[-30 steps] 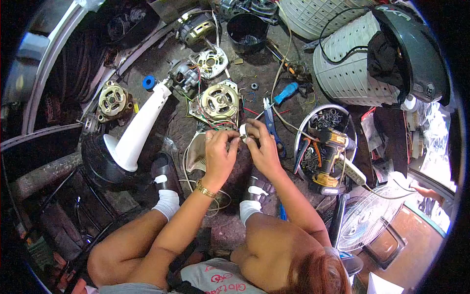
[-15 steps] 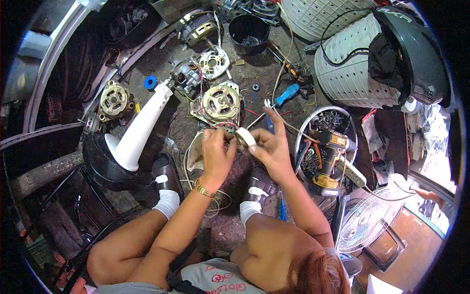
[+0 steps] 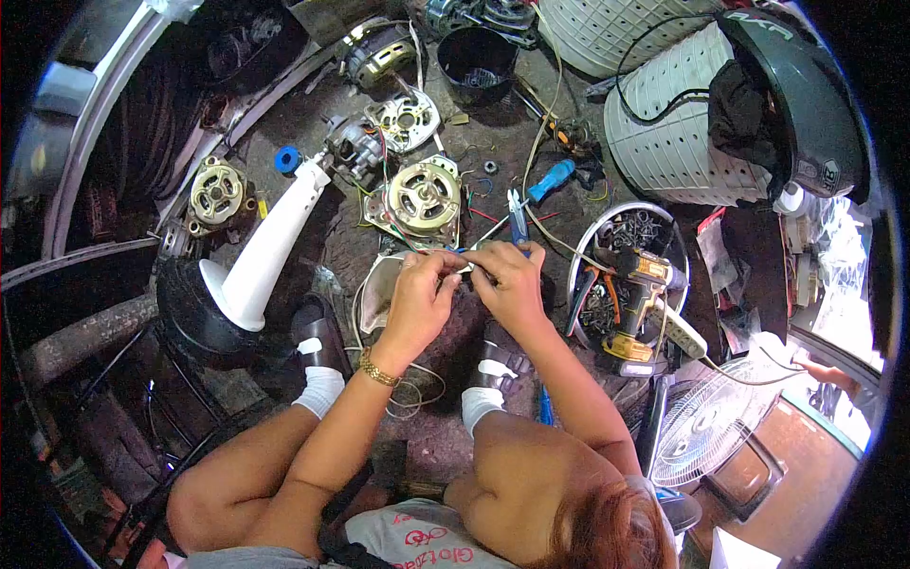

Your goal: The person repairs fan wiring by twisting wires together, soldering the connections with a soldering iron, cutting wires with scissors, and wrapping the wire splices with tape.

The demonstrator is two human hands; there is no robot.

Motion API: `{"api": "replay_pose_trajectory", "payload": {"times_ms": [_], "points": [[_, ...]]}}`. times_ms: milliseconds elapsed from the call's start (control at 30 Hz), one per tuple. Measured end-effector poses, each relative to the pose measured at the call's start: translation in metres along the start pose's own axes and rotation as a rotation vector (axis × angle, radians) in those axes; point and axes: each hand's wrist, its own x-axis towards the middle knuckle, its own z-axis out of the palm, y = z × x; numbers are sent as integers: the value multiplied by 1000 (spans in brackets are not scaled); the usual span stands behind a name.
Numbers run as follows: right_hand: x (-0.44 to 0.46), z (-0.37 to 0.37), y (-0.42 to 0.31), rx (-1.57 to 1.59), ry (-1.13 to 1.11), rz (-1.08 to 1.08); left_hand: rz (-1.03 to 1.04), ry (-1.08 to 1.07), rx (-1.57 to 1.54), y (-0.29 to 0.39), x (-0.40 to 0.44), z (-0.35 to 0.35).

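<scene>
My left hand (image 3: pixel 422 296), with a gold bracelet at its wrist, pinches thin wires (image 3: pixel 457 251) leading toward an electric motor (image 3: pixel 424 196). Close beside it, my right hand (image 3: pixel 509 284) is closed at the fingertips on a small white piece of tape (image 3: pixel 465 269). The tape roll itself is mostly hidden behind the fingers. Just beyond the right hand lie pliers (image 3: pixel 517 220) with blue handles. The motor rests on its mounting plate on the floor, ahead of both hands.
A white fan stand (image 3: pixel 275 242) lies tilted at left. Another motor (image 3: pixel 218 194) is beyond it. At right, a bowl (image 3: pixel 575 275) of small hardware has a cordless drill (image 3: pixel 637 313) over it. A blue screwdriver (image 3: pixel 552 180), black pot (image 3: pixel 477 64) and fan guard (image 3: pixel 706 427) surround the work.
My right hand has turned inward and closed in toward the left, its raised fingers now folded down. The white tape roll, plain before, is now mostly hidden.
</scene>
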Motion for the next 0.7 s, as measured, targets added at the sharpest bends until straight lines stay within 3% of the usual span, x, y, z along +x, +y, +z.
{"api": "replay_pose_trajectory", "payload": {"times_ms": [100,367,467,633,700], "points": [[3,5,8,-15,30,-47,-26,-8,-112,1,2,1],[16,3,14,33,91,-67,142,83,69,0,4,12],[28,11,4,802,23,256,106,109,173,-5,1,21],[17,-26,-34,1018,-119,307,-27,202,99,-3,8,15],[7,-39,-38,927,-184,247,-222,242,-252,-3,11,13]]}}
